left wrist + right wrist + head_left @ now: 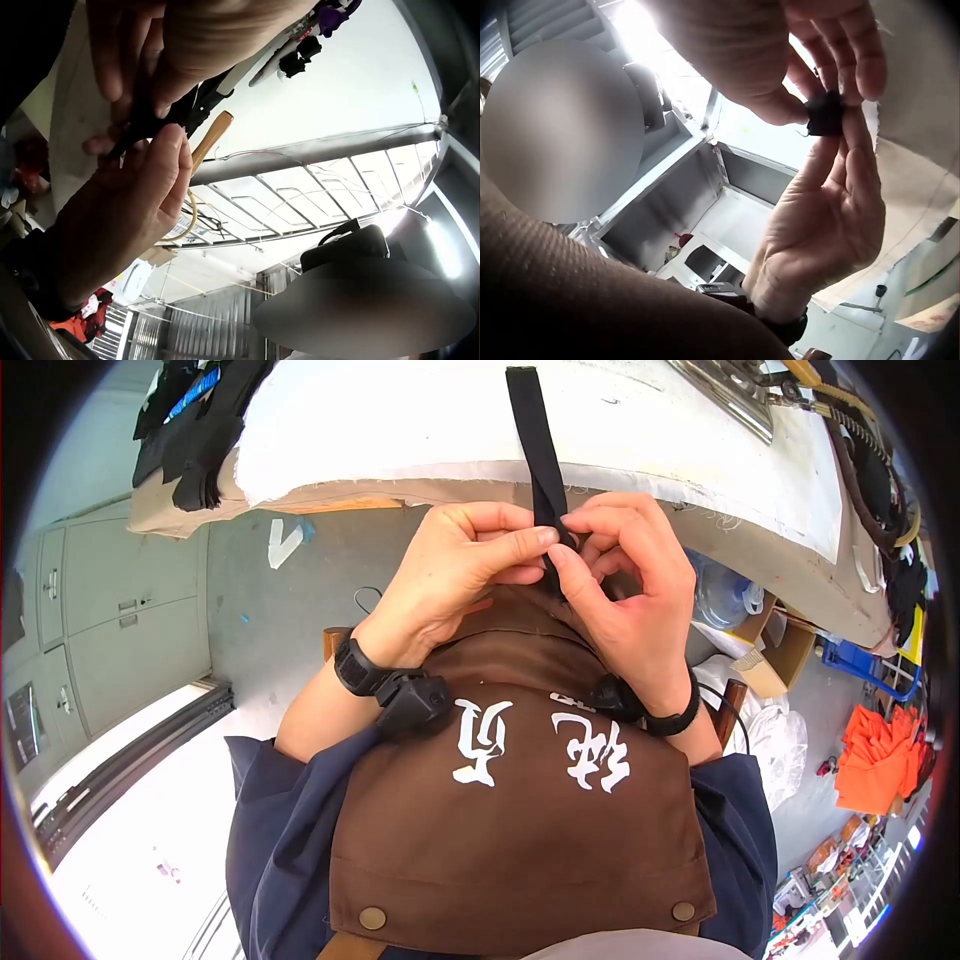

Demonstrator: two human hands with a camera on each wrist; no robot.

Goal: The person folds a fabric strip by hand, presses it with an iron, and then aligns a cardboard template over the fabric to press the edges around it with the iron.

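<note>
Strap: a black strap runs from the white table top down over its edge to the person's hands, its near end caught between the fingers of both.
Left hand: the left hand has its fingers curled, thumb and forefinger pinching the strap's end from the left; in the right wrist view the same hand reaches up with its fingertips on a small dark bunch of the strap.
Right hand: the right hand is curled too, its fingertips nipping the strap just where the left ones meet it; in the left wrist view it presses its thumb against the dark cloth.
Where the hands meet: just below the table edge, in front of the person's chest, fingertips touching.
Wrists: a black watch on the left wrist and a black band on the right, each beside a small black camera.
Apron: a brown apron with white characters over dark blue sleeves.
Table: white cloth on top; a heap of black cloth sits at its far left corner, metal and cables at the far right.
Floor: grey, with an orange cloth to the right and a cardboard box near the table.
</note>
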